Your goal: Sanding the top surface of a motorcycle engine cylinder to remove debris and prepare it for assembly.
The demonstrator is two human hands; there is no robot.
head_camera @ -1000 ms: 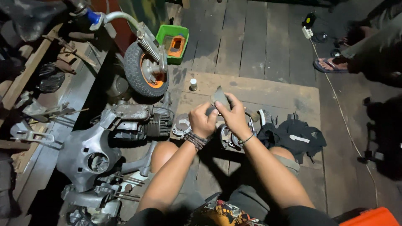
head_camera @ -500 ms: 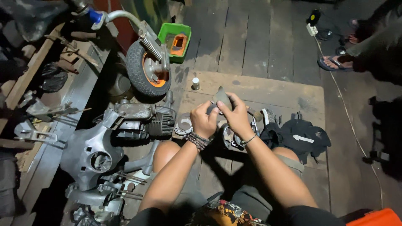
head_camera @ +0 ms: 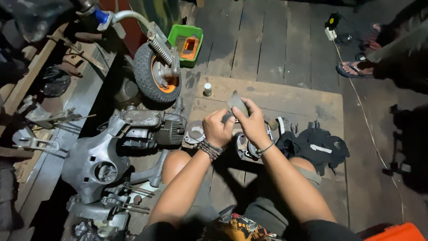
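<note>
Both hands meet near the middle of the frame, above a wooden board (head_camera: 285, 96) that lies on the plank floor (head_camera: 272, 40). The left hand (head_camera: 218, 128) is curled into a loose fist, knuckles toward the camera, and its fingers close around the lower end of a small flat grey piece (head_camera: 236, 103). A beaded bracelet (head_camera: 209, 149) sits on that wrist. The right hand (head_camera: 253, 125) touches the left and grasps the same grey piece from the right side, thumb and fingers pinched along its edge; a thin band (head_camera: 264, 148) circles that wrist. The grey piece sticks up above the two hands, tilted, its pointed top toward the upper part of the frame.

Just below the hands, round metal engine parts (head_camera: 244, 145) lie on the board, partly hidden by the wrists. A small white bottle (head_camera: 207, 89) stands on the board, up and left of the hands. Further up and left is a small wheel with an orange hub (head_camera: 157, 78) on a fork with a spring, and above it a green tray (head_camera: 189, 44). At left centre sits a finned engine block (head_camera: 151, 127), and lower left a grey scooter body panel (head_camera: 91, 163). A black cloth bundle (head_camera: 314, 147) lies right of the hands. In the upper right, another person's sandalled foot (head_camera: 354, 69) rests on the floor beside a white cable (head_camera: 365, 120).
</note>
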